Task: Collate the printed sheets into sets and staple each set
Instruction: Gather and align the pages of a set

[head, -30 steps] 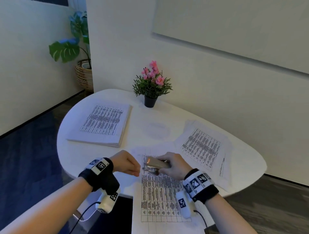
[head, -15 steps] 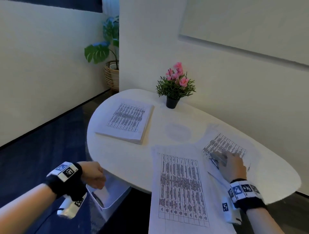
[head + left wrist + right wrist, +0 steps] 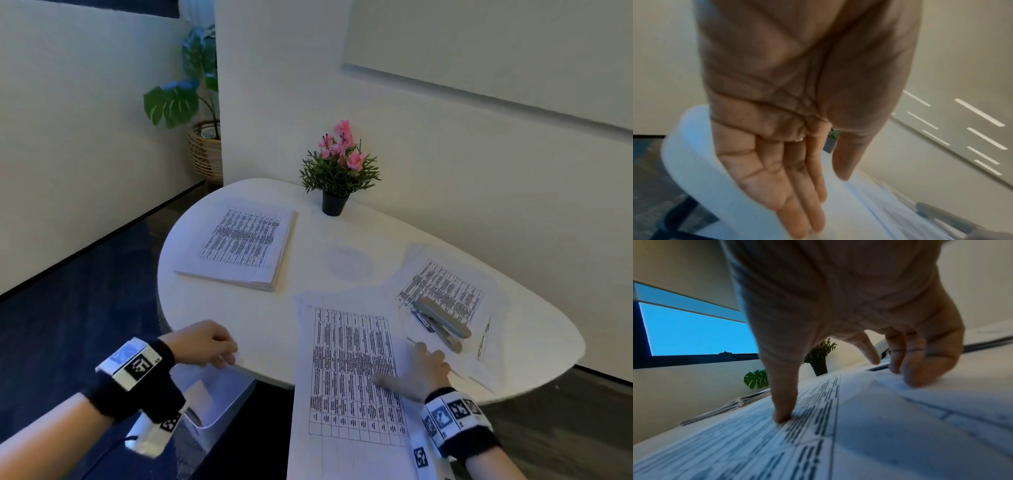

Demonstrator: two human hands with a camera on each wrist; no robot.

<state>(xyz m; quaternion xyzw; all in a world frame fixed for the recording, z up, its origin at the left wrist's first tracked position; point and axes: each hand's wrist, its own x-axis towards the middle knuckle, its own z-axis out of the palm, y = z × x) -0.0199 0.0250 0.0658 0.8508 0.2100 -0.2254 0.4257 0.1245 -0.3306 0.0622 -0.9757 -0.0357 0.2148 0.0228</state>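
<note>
A stapled-looking set of printed sheets lies at the front of the white table and overhangs its near edge. My right hand rests spread on that set's right side, thumb pressing the print. A grey stapler lies free just beyond it on loose printed sheets at the right. A thick stack of printed sheets sits at the back left. My left hand hovers at the table's near-left edge, fingers straight, holding nothing.
A small pot of pink flowers stands at the table's back against the wall. A white bin sits on the floor under the near-left edge. A large leafy plant in a wicker basket stands in the far corner.
My right hand carried the stapler from the front set to the right-hand sheets, let it go, and came back onto the front set. My left hand dropped off the table and returned to its edge.
</note>
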